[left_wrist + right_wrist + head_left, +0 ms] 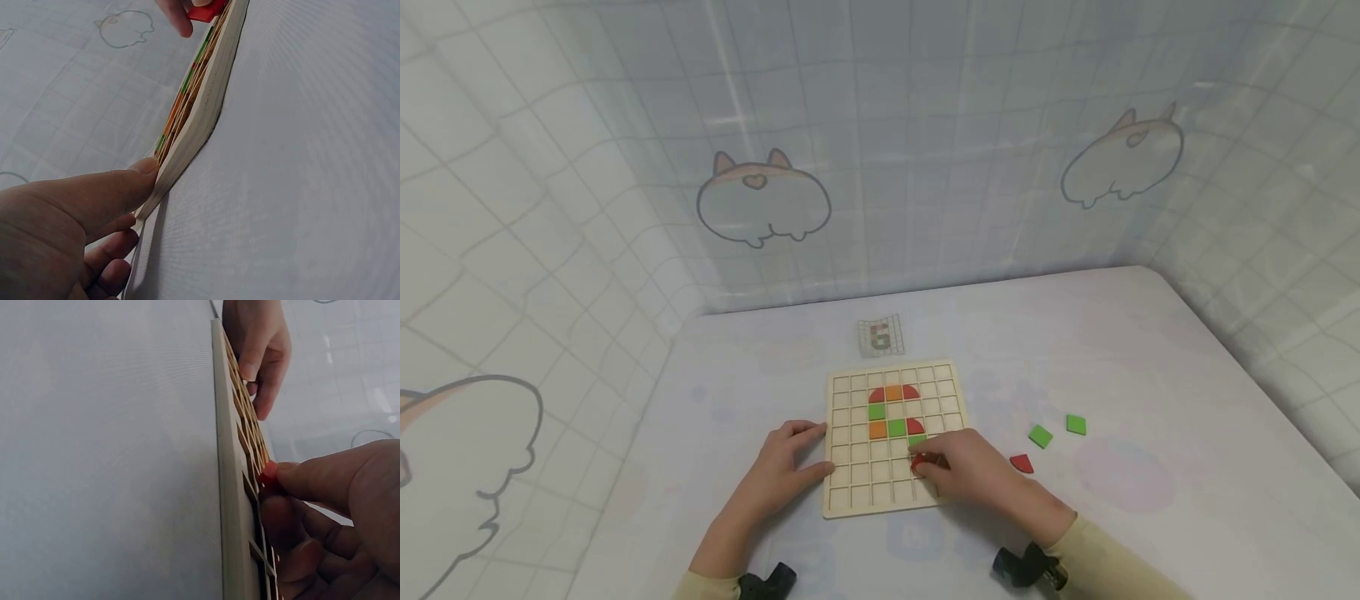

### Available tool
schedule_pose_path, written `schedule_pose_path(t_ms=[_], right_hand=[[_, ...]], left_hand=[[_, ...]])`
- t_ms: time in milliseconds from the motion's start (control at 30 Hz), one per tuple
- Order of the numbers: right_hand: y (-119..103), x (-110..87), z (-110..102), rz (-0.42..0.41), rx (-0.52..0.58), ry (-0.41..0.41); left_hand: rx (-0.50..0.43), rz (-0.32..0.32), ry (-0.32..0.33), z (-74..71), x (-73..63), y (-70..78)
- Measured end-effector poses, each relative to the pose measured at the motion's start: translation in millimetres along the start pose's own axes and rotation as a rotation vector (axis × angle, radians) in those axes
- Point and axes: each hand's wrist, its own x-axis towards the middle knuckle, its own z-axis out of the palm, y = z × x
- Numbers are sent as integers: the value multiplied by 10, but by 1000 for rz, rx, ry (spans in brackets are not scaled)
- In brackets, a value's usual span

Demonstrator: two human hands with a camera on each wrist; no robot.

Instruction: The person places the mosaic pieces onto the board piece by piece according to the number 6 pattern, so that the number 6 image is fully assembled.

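A wooden grid board (850, 479) lies on the table, with red, orange and green tiles set in several of its cells. My right hand (966, 471) pinches a red tile (269, 475) between thumb and fingers, low over the board's right half. Just beyond those fingers a green square tile (917, 441) sits in a cell, partly covered. My left hand (778, 471) touches the board's left edge, thumb and forefinger apart and fairly straight. In the left wrist view, the thumb (119, 187) rests against the board's side.
To the right of the board lie a red quarter-round tile (1022, 463) and two green square tiles, one nearer (1041, 436) and one farther (1076, 425). A small clear sheet with a printed grid pattern (881, 336) lies behind the board. Patterned curtains (925, 167) surround the table.
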Motion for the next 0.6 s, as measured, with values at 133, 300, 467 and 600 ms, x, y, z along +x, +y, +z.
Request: schedule_pose_path(t_ms=[133, 300, 467, 600], right_hand=[[6, -20, -22, 29, 12, 12], [-2, -28, -34, 70, 53, 6], [-6, -23, -31, 100, 57, 0], [11, -14, -22, 134, 60, 6]], left_hand=[[0, 6, 1, -5, -5, 9], [6, 3, 3, -5, -6, 16], [5, 6, 7, -9, -9, 31], [3, 6, 4, -11, -9, 37]])
